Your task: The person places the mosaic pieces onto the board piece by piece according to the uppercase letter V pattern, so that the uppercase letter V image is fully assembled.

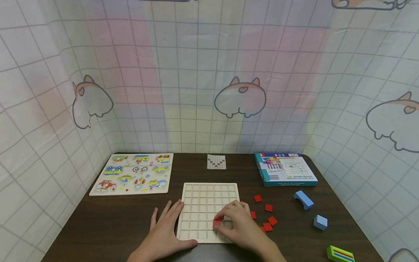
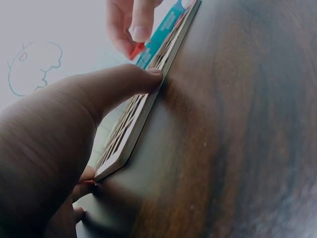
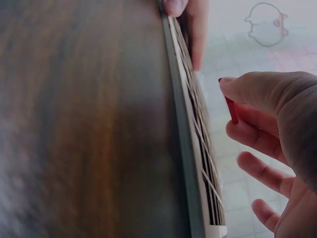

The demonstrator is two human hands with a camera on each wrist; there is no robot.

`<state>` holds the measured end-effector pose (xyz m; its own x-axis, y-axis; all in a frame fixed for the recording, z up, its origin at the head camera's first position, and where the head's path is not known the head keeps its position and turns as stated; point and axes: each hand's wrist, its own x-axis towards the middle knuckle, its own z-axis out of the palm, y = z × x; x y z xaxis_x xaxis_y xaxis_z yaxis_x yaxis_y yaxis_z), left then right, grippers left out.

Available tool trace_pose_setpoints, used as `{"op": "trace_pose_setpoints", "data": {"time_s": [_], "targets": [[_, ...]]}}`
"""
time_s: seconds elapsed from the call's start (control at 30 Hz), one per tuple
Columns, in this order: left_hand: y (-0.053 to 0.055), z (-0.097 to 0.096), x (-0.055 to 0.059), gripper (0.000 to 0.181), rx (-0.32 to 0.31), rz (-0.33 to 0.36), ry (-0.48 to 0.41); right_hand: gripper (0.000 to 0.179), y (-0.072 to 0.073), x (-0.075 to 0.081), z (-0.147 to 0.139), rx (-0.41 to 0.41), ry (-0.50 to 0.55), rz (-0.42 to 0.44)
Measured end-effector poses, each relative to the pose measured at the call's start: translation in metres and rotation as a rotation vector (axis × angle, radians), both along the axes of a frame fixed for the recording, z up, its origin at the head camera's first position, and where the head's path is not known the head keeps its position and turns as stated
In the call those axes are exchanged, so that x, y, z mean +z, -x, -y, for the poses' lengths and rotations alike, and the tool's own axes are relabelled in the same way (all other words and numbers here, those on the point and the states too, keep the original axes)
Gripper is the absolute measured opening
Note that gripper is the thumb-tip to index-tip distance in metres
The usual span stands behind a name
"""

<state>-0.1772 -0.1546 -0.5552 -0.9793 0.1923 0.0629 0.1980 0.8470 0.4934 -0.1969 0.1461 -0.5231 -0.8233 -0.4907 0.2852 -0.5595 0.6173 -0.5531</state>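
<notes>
A pale wooden board [image 1: 198, 213] with a grid of square cells lies in the middle of the table. My left hand [image 1: 163, 231] rests at its near left corner, fingers fairly straight along the left side; the thumb [image 2: 131, 82] touches the near edge. Over the board's right half, my right hand [image 1: 240, 225] pinches a red square tile [image 1: 216, 223] between thumb and fingers. The right wrist view shows this tile [image 3: 231, 109] tilted on edge and apart from the board. Several loose red tiles [image 1: 272, 221] lie right of the board, some partly hidden by the right hand.
Behind the board is a small pattern card [image 1: 216, 162]. A picture puzzle board [image 1: 131, 174] lies back left, a teal box [image 1: 286, 170] back right. Along the right side are a blue arch block [image 1: 303, 200], a blue block [image 1: 320, 222] and a green striped block [image 1: 340, 254].
</notes>
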Motion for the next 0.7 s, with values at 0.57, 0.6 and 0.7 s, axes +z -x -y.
{"op": "trace_pose_setpoints", "data": {"time_s": [0.57, 0.6, 0.7], "targets": [[0.0, 0.001, 0.001, 0.141, -0.005, 0.013, -0.006, 0.012, 0.003, -0.008, 0.015, 0.007, -0.055, 0.049], [0.0, 0.001, 0.001, 0.141, -0.006, 0.013, -0.005, 0.012, 0.004, -0.009, 0.015, 0.004, -0.057, 0.066], [0.0, 0.001, 0.0, 0.141, -0.007, 0.01, -0.001, 0.012, 0.005, -0.01, 0.015, -0.006, -0.06, 0.11]]}}
